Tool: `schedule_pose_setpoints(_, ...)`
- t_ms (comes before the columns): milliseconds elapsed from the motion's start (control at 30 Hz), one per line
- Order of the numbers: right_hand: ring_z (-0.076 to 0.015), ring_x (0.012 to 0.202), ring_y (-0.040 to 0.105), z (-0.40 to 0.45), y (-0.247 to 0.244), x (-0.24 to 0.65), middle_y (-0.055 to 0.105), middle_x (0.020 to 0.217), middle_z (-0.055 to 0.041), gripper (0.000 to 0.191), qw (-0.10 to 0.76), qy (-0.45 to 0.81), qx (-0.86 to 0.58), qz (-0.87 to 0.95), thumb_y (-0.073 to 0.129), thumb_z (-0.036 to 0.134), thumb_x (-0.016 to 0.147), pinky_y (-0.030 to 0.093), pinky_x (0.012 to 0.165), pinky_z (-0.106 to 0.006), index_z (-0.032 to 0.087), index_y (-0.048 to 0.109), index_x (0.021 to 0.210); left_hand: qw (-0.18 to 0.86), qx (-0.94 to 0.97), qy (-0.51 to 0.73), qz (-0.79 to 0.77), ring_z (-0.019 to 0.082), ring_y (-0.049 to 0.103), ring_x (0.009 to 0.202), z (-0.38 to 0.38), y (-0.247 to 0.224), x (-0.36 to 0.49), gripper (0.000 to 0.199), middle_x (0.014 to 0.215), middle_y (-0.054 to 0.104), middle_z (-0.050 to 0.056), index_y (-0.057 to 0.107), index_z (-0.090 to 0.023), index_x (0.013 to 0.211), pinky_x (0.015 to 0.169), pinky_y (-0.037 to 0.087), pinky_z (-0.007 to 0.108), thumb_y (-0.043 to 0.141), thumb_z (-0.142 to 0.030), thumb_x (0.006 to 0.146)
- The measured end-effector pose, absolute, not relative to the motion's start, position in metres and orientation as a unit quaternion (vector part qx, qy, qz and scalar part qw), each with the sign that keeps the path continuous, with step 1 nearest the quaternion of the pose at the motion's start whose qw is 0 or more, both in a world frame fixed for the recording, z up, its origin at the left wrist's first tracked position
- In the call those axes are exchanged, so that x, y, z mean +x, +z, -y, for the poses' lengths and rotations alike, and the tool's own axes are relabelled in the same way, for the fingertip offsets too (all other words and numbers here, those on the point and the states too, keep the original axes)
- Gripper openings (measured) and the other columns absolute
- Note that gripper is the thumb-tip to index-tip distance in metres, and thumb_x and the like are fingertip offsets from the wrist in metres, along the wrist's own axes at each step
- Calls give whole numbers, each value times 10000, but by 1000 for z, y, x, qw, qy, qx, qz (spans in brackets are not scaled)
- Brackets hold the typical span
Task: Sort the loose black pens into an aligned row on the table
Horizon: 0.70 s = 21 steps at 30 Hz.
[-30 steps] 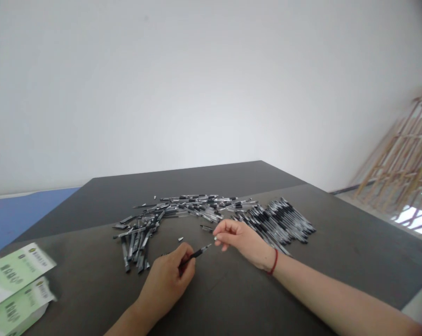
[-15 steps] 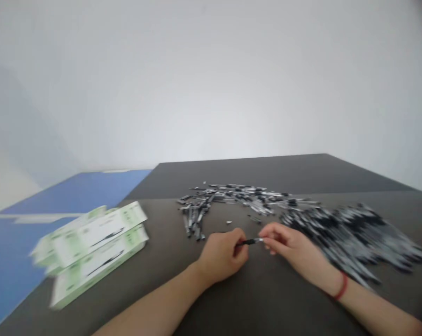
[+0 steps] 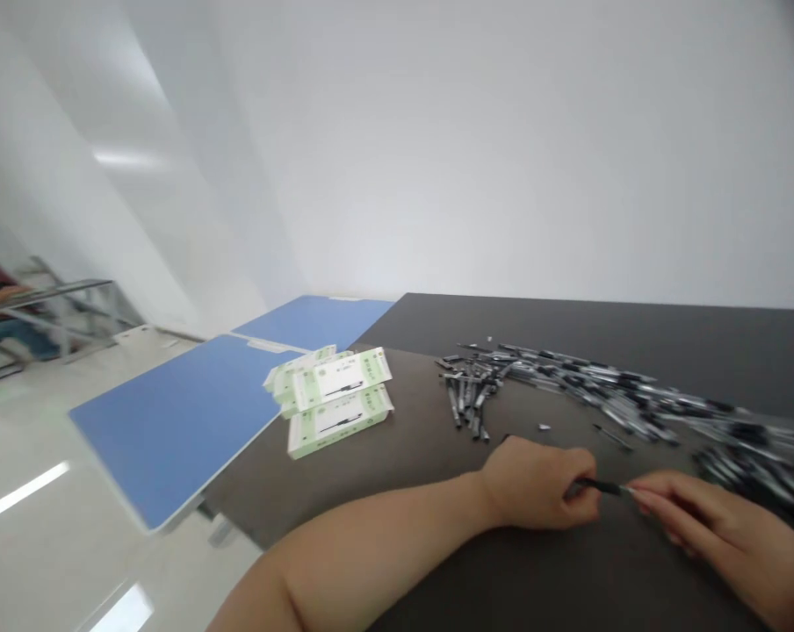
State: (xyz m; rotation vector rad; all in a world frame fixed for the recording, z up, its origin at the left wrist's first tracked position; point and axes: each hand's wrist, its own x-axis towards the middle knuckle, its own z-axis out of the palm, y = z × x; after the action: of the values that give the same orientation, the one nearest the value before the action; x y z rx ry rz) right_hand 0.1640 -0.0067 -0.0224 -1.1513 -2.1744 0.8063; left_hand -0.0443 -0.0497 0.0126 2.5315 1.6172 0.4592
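My left hand (image 3: 545,483) is closed around a pen (image 3: 604,485), whose black grip section sticks out from the fist to the right. At the pen's tip, the thumb and index finger of my right hand (image 3: 719,527) pinch its pale end. Beyond my hands lies a loose heap of clear and black pens (image 3: 608,386). A cluster of short black pen caps (image 3: 469,395) is left of that heap. More pens (image 3: 759,474) lie just past my right hand, partly cut off by the frame edge.
Green and white pen boxes (image 3: 341,412) are stacked at the left of the dark table (image 3: 410,439). A tiny white piece (image 3: 544,427) lies near the caps. Blue-topped tables (image 3: 192,421) adjoin on the left. Far left, a person (image 3: 8,307) sits at a bench.
The view has swung left, so everything sits further right and the floor and a seated person have come in. Both hands still hold the pen between them.
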Motion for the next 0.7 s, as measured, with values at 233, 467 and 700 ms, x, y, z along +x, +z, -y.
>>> schedule_pose_setpoints(233,-120,625,521,19,13,149,572,728,10,133,295,271,-396,826,589,173,772,413,596,-228,191,570,902,102,833,157,-521,127,561,559,46,14,-52,77,617,584,-50,510,-227,796,530,310,225,444,-238,833)
schedule_pose_setpoints(467,-98,661,489,20,12,151,534,721,21,82,296,202,-362,860,574,218,839,354,605,-199,174,560,771,101,833,128,-529,143,582,606,44,10,-57,96,652,605,-49,495,-238,818,569,310,234,411,-262,858)
schedule_pose_setpoints(700,-110,707,523,19,12,153,570,804,8,123,278,219,-358,864,629,183,784,378,625,-197,185,574,894,101,834,115,-531,146,583,608,43,11,-56,96,651,605,-48,499,-239,817,570,310,237,416,-267,856)
